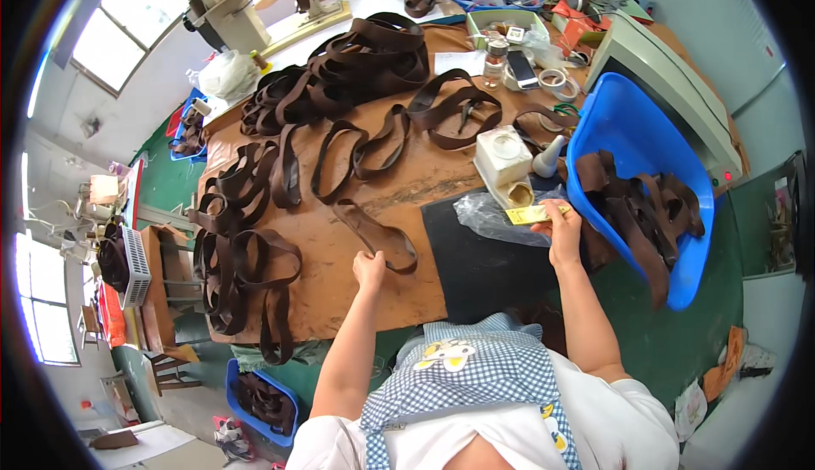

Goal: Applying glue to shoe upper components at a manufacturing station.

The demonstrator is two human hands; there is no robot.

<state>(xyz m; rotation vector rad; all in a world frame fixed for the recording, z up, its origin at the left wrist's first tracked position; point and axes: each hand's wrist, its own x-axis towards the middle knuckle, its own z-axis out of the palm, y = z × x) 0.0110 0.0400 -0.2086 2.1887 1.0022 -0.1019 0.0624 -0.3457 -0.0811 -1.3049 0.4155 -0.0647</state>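
My left hand (368,270) is closed on the end of a brown leather-like strap loop (408,258), which lies on the brown tabletop and curves away to the right. To the right, my right hand (561,230) pinches a flat yellow strip (526,214) whose exact kind I cannot tell. That strip is beside the mouth of a stained cream-coloured container (503,154), over a crumpled clear plastic bag (480,218). A black mat (469,276) lies beneath this area. More brown strap loops (340,160) stretch across the table beyond my left hand.
A blue tub (613,101) with brown straps stands close to my right forearm. At the back is a large heap of straps (365,58). A phone (521,70), tape rolls (558,84) and a jar (495,61) sit back right. Another blue tub (287,385) is at lower left.
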